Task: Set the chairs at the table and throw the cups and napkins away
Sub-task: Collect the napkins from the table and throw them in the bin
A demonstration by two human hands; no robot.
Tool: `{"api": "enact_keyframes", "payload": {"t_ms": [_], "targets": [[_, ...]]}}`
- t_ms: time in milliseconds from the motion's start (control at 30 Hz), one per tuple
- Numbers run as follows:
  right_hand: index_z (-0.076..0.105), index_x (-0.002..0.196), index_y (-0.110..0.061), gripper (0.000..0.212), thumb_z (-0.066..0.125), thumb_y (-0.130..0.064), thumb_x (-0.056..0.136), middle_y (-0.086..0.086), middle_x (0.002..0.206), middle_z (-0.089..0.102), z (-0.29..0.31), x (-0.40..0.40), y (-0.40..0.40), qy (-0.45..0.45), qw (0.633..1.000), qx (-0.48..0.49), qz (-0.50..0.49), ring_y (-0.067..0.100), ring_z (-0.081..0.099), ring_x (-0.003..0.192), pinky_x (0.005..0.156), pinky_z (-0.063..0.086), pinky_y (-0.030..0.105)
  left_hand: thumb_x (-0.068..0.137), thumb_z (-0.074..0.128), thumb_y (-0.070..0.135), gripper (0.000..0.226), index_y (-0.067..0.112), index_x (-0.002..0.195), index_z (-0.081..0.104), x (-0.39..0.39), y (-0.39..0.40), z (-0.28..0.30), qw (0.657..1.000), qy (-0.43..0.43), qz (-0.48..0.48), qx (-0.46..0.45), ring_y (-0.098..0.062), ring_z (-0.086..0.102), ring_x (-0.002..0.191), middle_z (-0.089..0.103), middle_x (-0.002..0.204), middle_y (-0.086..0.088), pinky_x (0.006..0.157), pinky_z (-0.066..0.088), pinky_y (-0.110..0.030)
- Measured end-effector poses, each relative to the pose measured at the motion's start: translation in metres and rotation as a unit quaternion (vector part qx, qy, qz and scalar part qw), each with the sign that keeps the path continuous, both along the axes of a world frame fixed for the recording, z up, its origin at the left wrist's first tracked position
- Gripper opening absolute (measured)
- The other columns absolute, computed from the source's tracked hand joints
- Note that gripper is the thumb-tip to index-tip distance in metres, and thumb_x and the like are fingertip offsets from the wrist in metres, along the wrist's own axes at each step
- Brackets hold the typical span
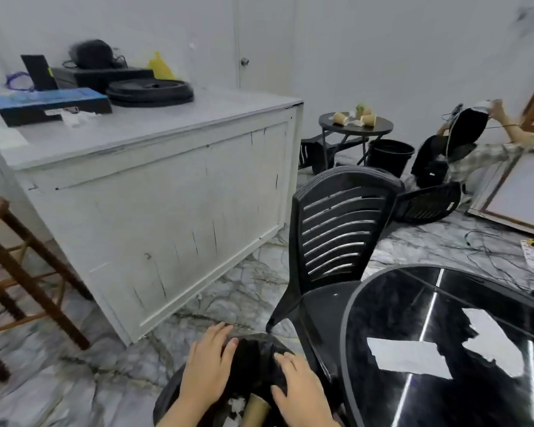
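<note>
The left hand [205,369] and right hand [299,392] lie spread, fingers straight, on the black bin bag [253,355] beside the table [383,291]; a cup [256,409] and napkins [236,406] sit inside; the bag looks thin, soft and slippery, best gathered at its rim.

— Where does the chair [336,241] stand?
— Just left of the table [413,303], seat tucked against its rim.
— And the bin [173,396]?
— Left of the table too, nearer than the chair.

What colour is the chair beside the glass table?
Black, with a slatted back; the chair shows clearly in the head view.
</note>
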State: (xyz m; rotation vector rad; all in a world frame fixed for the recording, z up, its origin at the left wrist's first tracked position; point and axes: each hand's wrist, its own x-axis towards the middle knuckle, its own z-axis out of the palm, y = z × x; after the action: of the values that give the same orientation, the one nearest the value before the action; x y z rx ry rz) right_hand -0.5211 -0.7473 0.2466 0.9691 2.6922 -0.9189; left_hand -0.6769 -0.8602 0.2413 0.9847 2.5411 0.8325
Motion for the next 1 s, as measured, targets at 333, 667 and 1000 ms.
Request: {"api": "enact_keyframes", "payload": {"t_ms": [333,667,1000], "targets": [[0.025,0.146,-0.026,0.056,0.045,-0.033,0.094,-0.006,0.154,0.025,0.078,0.066,0.045,0.116,0.982,0.080,-0.125,0.013,0.018,0.144,0.117,0.021,0.031,0.099,0.033,0.040,0.041,0.027,0.136,0.042,0.065,0.075,0.081,0.986,0.049,-0.153,0.044,-0.007,0.031,0.136,0.038,0.147,0.009,0.117,0.021,-0.037],[0.025,0.146,-0.025,0.056,0.046,-0.031,0.094,-0.005,0.154,0.026,0.088,0.203,0.103,0.112,0.948,0.109,-0.277,0.013,0.018,0.144,0.118,0.020,0.032,0.099,0.038,0.037,0.040,0.025,0.136,0.045,0.161,0.169,0.100,0.955,0.055,-0.284,0.073,-0.010,0.029,0.140,0.041,0.147,0.007,0.117,0.023,-0.041],[0.030,0.144,-0.025,0.056,0.050,-0.034,0.093,-0.005,0.151,0.032,0.071,0.320,0.114,0.092,0.904,0.100,-0.405,0.012,0.029,0.140,0.115,0.028,0.030,0.099,0.036,0.036,0.039,0.027,0.136,0.043,0.236,0.206,0.084,0.933,0.013,-0.353,0.067,-0.007,0.022,0.142,0.036,0.149,0.010,0.119,0.015,-0.038]]}}
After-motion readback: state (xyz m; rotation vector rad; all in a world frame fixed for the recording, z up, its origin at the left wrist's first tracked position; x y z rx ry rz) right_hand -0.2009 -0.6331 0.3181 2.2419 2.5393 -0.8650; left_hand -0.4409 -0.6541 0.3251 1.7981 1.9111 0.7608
